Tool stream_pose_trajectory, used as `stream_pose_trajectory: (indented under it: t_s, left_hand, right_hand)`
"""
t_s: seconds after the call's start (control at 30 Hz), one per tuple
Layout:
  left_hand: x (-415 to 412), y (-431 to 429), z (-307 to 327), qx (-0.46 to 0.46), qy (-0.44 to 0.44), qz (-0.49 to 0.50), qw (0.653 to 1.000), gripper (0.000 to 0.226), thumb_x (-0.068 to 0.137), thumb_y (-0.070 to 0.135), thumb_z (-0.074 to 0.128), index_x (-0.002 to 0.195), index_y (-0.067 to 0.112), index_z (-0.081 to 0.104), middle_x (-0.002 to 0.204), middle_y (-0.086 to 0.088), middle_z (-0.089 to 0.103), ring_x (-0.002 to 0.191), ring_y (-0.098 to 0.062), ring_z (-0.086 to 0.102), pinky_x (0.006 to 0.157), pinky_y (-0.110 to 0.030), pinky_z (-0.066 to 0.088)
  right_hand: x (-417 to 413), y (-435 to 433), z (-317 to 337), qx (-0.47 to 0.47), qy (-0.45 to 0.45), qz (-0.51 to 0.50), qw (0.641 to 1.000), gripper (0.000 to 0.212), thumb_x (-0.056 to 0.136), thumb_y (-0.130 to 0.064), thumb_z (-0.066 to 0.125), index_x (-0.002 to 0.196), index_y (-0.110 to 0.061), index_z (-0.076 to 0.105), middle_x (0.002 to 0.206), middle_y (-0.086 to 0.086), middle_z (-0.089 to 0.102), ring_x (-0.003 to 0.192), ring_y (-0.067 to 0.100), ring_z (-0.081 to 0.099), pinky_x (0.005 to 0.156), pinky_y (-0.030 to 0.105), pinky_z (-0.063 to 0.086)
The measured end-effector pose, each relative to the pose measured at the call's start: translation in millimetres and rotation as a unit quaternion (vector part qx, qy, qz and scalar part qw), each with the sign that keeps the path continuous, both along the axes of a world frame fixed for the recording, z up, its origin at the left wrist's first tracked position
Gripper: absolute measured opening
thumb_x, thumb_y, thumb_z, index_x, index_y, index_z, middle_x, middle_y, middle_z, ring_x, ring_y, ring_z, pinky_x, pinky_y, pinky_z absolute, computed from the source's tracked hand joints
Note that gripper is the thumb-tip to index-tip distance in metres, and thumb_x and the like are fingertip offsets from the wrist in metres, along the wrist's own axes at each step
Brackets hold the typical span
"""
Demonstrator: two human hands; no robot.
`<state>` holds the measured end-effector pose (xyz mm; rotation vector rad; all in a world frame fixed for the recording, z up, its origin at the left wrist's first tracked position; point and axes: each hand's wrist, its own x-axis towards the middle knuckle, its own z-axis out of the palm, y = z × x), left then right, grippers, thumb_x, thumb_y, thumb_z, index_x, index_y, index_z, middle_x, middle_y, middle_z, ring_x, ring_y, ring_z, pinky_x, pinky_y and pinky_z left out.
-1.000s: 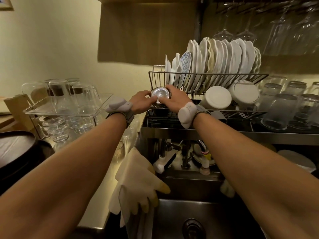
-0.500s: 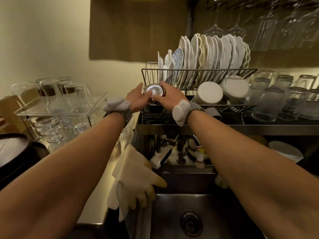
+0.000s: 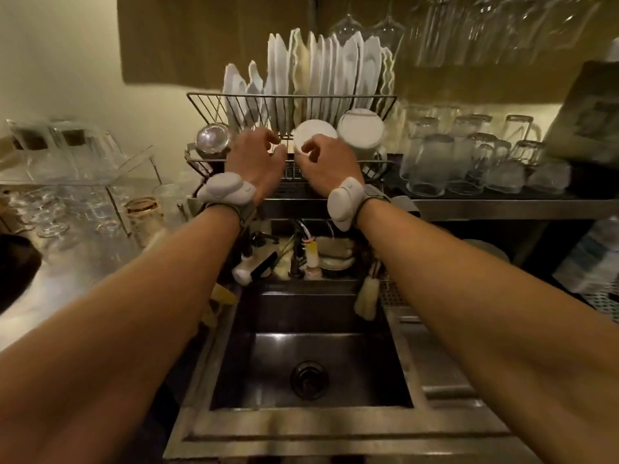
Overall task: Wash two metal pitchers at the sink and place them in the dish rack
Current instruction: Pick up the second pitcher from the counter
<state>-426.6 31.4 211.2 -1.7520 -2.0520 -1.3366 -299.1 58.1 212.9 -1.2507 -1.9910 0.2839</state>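
- Shiny metal pitcher (image 3: pixel 213 139) lying in the left end of the dish rack (image 3: pixel 201 164), round bottom facing this way, touched by no hand.
- Only one pitcher to be seen. No telling where the second one is.
- Left hand (image 3: pixel 256 159) up at the rack, just right of the pitcher, fingers curled loose, holding nothing.
- Right hand (image 3: pixel 326 162) beside it, fingers half bent in front of a white bowl (image 3: pixel 315 133). Maybe just brushing the bowl, hard to tell. Nothing gripped.
- Second white bowl (image 3: pixel 361 128) just to the right, white plates (image 3: pixel 311 72) standing in a row on the shelf above.
- Sink (image 3: pixel 395 360) below looks dark and bare, with a drain in the middle.
- Lots of drinking glasses (image 3: pixel 465 155) upside down on the counter to the right, more on the left.
- Could go wrong: a bump from the left hand could roll the pitcher off the rack end and down to the counter.
- Could go wrong: a knock on a bowl could tip it out, straight into the sink, and crack it.
- Could go wrong: an arm swung wide could hit the glasses and break some.
- Could go wrong: wet fingers slipping on smooth things. Best to pull both hands back slowly.
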Motion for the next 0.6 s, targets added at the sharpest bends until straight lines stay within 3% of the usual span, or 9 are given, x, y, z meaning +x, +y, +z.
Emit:
stream_pose_trajectory:
  t_s: [0.1,0.27,0.43,0.53,0.6]
  left_hand:
    - [53.3,-1.8,-22.4,-0.06,-0.009,-0.051,0.997,0.023,0.09,0.027,0.053,0.104,0.015,0.067,0.11,-0.006,0.069,0.102,-0.024,0.063,0.087,-0.033,0.048]
    - [127.7,0.7,-76.6,-0.184,-0.044,-0.138,0.972,0.024,0.093,0.027,0.053,0.111,0.019,0.066,0.114,-0.004,0.068,0.107,-0.021,0.062,0.094,-0.032,0.049]
    - [203.1,11.4,-127.9,-0.301,-0.041,-0.226,0.925,0.03,0.094,0.029,0.052,0.121,0.019,0.06,0.124,-0.006,0.063,0.111,-0.023,0.06,0.09,-0.029,0.046]
    - [250.1,23.8,-157.3,-0.357,0.003,-0.268,0.895,0.035,0.094,0.033,0.051,0.125,0.018,0.058,0.128,-0.007,0.062,0.116,-0.027,0.058,0.097,-0.037,0.048]
    - [280.1,30.8,-175.4,-0.384,0.015,-0.292,0.876,0.033,0.094,0.031,0.051,0.121,0.016,0.06,0.124,-0.01,0.063,0.113,-0.03,0.059,0.096,-0.038,0.048]
  right_hand:
    - [49.7,-4.0,-23.4,-0.038,-0.029,0.001,0.999,0.027,0.088,-0.031,0.058,0.107,-0.015,0.066,0.11,0.007,0.069,0.102,0.024,0.063,0.089,0.037,0.051]
    - [133.9,-9.0,-73.0,-0.142,-0.044,-0.016,0.989,0.027,0.09,-0.03,0.057,0.11,-0.015,0.066,0.111,0.007,0.069,0.104,0.024,0.063,0.089,0.035,0.051]
    - [211.0,-13.9,-126.9,-0.209,-0.047,-0.059,0.975,0.025,0.091,-0.026,0.056,0.107,-0.011,0.068,0.107,0.009,0.07,0.099,0.027,0.063,0.081,0.034,0.051]
    - [256.3,-13.0,-156.4,-0.25,-0.019,-0.112,0.962,0.026,0.089,-0.022,0.055,0.11,-0.009,0.066,0.11,0.013,0.069,0.102,0.032,0.062,0.087,0.038,0.051]
    - [288.1,-14.8,-174.5,-0.277,-0.017,-0.157,0.948,0.034,0.089,-0.022,0.055,0.121,-0.012,0.061,0.12,0.011,0.065,0.111,0.03,0.059,0.09,0.033,0.046]
